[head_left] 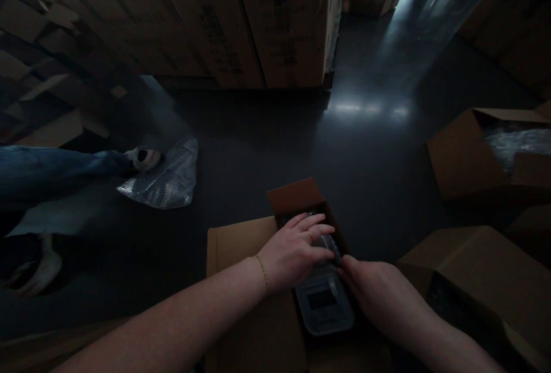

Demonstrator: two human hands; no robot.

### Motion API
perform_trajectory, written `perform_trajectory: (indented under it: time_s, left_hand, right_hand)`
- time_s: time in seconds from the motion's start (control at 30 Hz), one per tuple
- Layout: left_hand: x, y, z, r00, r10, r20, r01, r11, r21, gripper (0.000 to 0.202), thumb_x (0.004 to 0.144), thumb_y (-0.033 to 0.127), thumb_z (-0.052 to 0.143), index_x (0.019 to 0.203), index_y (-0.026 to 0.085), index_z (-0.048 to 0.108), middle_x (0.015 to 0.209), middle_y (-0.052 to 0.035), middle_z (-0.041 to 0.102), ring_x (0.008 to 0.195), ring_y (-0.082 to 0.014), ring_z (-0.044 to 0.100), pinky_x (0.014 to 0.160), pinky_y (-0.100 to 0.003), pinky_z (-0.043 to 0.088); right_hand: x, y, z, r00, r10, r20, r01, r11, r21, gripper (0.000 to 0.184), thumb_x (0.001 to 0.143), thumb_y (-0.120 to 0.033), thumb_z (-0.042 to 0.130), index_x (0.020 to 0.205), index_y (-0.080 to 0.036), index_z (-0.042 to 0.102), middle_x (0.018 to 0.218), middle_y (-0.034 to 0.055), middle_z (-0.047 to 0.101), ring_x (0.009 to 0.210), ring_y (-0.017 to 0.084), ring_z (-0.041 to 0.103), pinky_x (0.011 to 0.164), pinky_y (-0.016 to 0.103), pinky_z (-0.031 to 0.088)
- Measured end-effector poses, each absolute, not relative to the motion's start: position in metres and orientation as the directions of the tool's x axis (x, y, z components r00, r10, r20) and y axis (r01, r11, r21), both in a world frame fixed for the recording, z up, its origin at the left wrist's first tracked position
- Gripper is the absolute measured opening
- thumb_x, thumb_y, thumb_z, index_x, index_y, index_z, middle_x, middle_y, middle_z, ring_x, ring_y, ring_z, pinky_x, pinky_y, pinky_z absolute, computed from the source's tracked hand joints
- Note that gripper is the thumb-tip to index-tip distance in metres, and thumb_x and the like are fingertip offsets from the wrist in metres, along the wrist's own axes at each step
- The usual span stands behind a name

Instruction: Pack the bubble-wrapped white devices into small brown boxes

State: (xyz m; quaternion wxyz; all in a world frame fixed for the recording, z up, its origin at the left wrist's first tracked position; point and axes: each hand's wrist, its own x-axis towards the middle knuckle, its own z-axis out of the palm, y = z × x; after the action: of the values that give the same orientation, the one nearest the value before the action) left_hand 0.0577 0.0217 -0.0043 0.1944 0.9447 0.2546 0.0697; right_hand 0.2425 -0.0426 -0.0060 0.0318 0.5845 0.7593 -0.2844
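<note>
An open cardboard box stands in front of me, its far flap raised. Inside lies a clear plastic container with a dark rectangular patch on its lid. My left hand, wearing a ring and a thin bracelet, reaches over the box. Its fingers are stretched and apart, resting on clear plastic items beyond that container. At the box's right side is my right hand, its thumb and fingers closed near the container's far right edge. What they pinch is hidden.
Open cartons stand at the right, one holding clear plastic wrap. Bubble wrap lies on the dark floor beside another person's shoe. Large stacked cartons stand ahead, and more boxes pile up at the far left.
</note>
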Motion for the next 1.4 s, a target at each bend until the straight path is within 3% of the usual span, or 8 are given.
perform_trajectory:
  time_s: [0.27, 0.37, 0.67, 0.8, 0.93, 1.1, 1.2, 1.4]
  left_hand:
    - [0.065, 0.031, -0.009, 0.917, 0.377, 0.130, 0.337, -0.907, 0.252, 0.016, 0.084, 0.024, 0.043, 0.080, 0.024, 0.059, 0.118, 0.0036, 0.046, 0.120, -0.0183, 0.029, 0.102, -0.040, 0.024]
    - [0.065, 0.030, -0.004, 0.949, 0.270, 0.162, 0.245, -0.956, 0.159, 0.019, 0.085, 0.021, 0.039, 0.082, 0.021, 0.057, 0.114, 0.0022, 0.048, 0.118, -0.0175, 0.032, 0.105, -0.039, 0.022]
    - [0.045, 0.019, 0.029, 0.980, 0.140, 0.144, 0.141, -0.990, 0.005, 0.015, 0.084, 0.015, 0.041, 0.087, 0.015, 0.055, 0.081, 0.0005, 0.060, 0.098, -0.0147, 0.048, 0.107, -0.036, 0.020]
    - [0.027, 0.003, 0.057, 0.931, 0.250, 0.265, 0.244, -0.968, 0.056, 0.018, 0.081, 0.011, 0.045, 0.095, 0.016, 0.055, 0.087, 0.0009, 0.062, 0.094, -0.0132, 0.049, 0.104, -0.035, 0.026]
    - [0.027, -0.011, 0.116, 0.556, 0.658, 0.508, 0.573, -0.746, 0.340, 0.021, 0.072, 0.010, 0.058, 0.089, 0.023, 0.057, 0.088, 0.0041, 0.062, 0.096, -0.0148, 0.050, 0.093, -0.033, 0.038]
    - [0.044, -0.014, 0.140, 0.142, 0.974, -0.176, 0.386, 0.110, 0.916, 0.015, 0.074, 0.033, 0.057, 0.082, 0.020, 0.057, 0.077, 0.0008, 0.063, 0.070, -0.0135, 0.058, 0.062, -0.026, 0.048]
    - [0.048, -0.015, 0.121, 0.139, 0.887, -0.441, 0.192, 0.413, 0.890, 0.019, 0.072, 0.033, 0.058, 0.080, 0.016, 0.057, 0.076, -0.0012, 0.062, 0.068, -0.0122, 0.057, 0.062, -0.024, 0.046]
    - [0.058, -0.026, 0.096, 0.142, 0.848, -0.511, 0.165, 0.489, 0.857, 0.021, 0.069, 0.032, 0.060, 0.079, 0.013, 0.059, 0.078, -0.0029, 0.062, 0.073, -0.0130, 0.057, 0.068, -0.025, 0.046]
  right_hand:
    - [0.240, -0.065, -0.001, -0.495, 0.861, -0.114, 0.829, 0.428, -0.361, 0.006, 0.079, -0.020, 0.049, 0.080, -0.025, 0.053, 0.070, -0.0034, 0.058, 0.065, 0.016, 0.054, 0.059, 0.029, 0.029]
    - [0.233, -0.076, -0.004, -0.569, 0.817, -0.090, 0.793, 0.516, -0.324, 0.038, 0.071, -0.023, 0.061, 0.106, -0.029, 0.048, 0.073, -0.0049, 0.059, 0.063, 0.016, 0.054, 0.058, 0.030, 0.029]
    - [0.234, -0.076, -0.012, -0.365, 0.907, -0.209, 0.913, 0.304, -0.273, 0.054, 0.068, -0.032, 0.065, 0.118, -0.025, 0.044, 0.079, 0.0005, 0.064, 0.070, 0.019, 0.058, 0.058, 0.029, 0.037]
    - [0.226, -0.075, -0.008, -0.298, 0.923, -0.245, 0.936, 0.231, -0.266, 0.051, 0.070, -0.032, 0.062, 0.118, -0.028, 0.045, 0.079, 0.0016, 0.064, 0.068, 0.020, 0.059, 0.057, 0.030, 0.040]
    - [0.224, -0.075, -0.004, -0.277, 0.927, -0.252, 0.913, 0.171, -0.371, 0.047, 0.070, -0.027, 0.061, 0.115, -0.030, 0.049, 0.081, 0.0028, 0.064, 0.073, 0.021, 0.059, 0.062, 0.031, 0.043]
    - [0.242, -0.079, 0.010, -0.036, 0.959, -0.281, 0.471, -0.232, -0.851, 0.034, 0.076, -0.033, 0.052, 0.109, -0.025, 0.054, 0.075, 0.0000, 0.061, 0.065, 0.014, 0.056, 0.058, 0.025, 0.044]
    - [0.251, -0.080, 0.027, 0.127, 0.930, -0.346, 0.108, -0.359, -0.927, 0.041, 0.068, -0.042, 0.060, 0.102, -0.018, 0.057, 0.058, -0.0035, 0.048, 0.049, 0.010, 0.046, 0.044, 0.021, 0.038]
    - [0.242, -0.072, 0.045, 0.160, 0.944, -0.290, -0.116, -0.274, -0.955, 0.022, 0.066, -0.037, 0.064, 0.072, -0.017, 0.058, 0.065, -0.0008, 0.048, 0.059, 0.012, 0.048, 0.053, 0.023, 0.041]
